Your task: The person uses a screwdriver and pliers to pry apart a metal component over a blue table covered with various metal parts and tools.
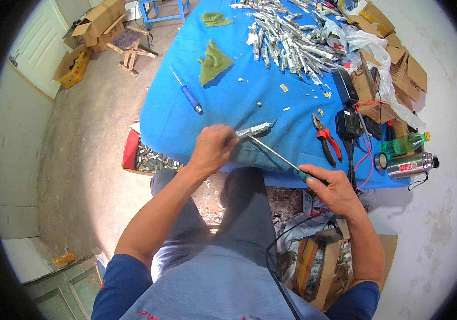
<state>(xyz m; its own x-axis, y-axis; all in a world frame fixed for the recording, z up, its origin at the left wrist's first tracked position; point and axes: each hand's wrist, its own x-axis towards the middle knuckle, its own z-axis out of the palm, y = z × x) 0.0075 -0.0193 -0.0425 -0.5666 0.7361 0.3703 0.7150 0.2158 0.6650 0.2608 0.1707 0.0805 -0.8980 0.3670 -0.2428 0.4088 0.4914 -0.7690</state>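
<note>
At the near edge of the blue-covered table, my left hand (213,148) is closed round one end of a slim silver-white strip-shaped part (256,129). Its far end points right, with a thin dark tip sticking out. My right hand (336,191) grips the green handle of a screwdriver (275,153). The shaft runs up and left, and its tip meets the strip-shaped part close to my left fingers. Whether the tip is wedged in or only touching, I cannot tell. Left-hand fingertips are partly hidden and slightly blurred.
A heap of similar silver parts (287,42) covers the table's far side. A blue-handled screwdriver (189,97), green cloth (215,63) and red-handled pliers (327,140) lie around. Black adapters (348,124), a green bottle (406,143) and a steel flask (411,165) line the right edge.
</note>
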